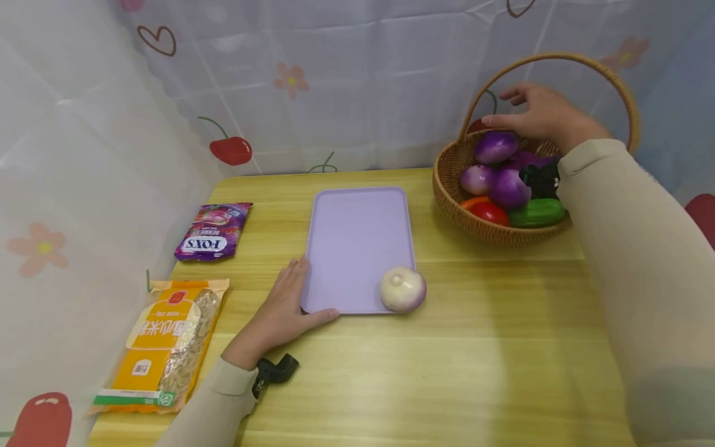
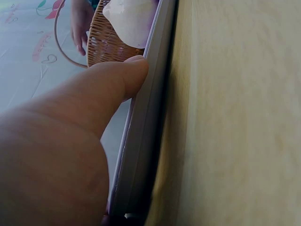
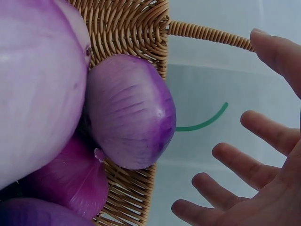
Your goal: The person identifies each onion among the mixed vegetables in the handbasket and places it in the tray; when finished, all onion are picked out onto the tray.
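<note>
Yellow bag (image 1: 162,347) lies nearest, left of the lilac tray (image 1: 357,242); left hand (image 1: 282,310), fingers extended, gripping nothing, rests against the tray's near-left corner, with a white-purple onion (image 1: 402,289) at its near-right corner. Purple packet (image 1: 215,231) sits left of the tray, farther back. Beyond-right of the tray, wicker basket (image 1: 475,228) holds purple onions (image 1: 509,189), tomato (image 1: 489,213) and a green vegetable (image 1: 537,213); right hand (image 1: 544,117) above it, fingers apart, holding nothing.
</note>
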Demonstrator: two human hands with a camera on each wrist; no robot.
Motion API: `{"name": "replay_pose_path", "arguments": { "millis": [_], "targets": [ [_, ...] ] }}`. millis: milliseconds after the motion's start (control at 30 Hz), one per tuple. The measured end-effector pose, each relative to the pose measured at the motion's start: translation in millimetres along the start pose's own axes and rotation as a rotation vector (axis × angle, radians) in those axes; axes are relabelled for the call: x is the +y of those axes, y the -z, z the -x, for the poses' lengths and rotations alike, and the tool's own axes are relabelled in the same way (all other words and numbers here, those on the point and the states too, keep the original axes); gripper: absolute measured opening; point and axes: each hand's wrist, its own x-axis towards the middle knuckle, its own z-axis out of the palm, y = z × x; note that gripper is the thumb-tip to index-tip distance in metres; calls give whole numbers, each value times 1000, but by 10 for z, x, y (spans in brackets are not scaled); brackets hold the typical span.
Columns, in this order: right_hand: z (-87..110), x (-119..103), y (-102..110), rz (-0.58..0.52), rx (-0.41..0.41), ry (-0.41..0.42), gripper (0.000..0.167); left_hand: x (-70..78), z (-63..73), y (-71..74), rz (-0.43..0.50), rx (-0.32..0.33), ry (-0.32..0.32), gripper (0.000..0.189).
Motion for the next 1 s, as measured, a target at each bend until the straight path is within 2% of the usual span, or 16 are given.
{"name": "replay_pose_path", "arguments": {
  "millis": [1000],
  "targets": [
    [-56,105,-83,18,-64,-11,103,-14,-16,-10,5,4,-1,126]
  ]
}}
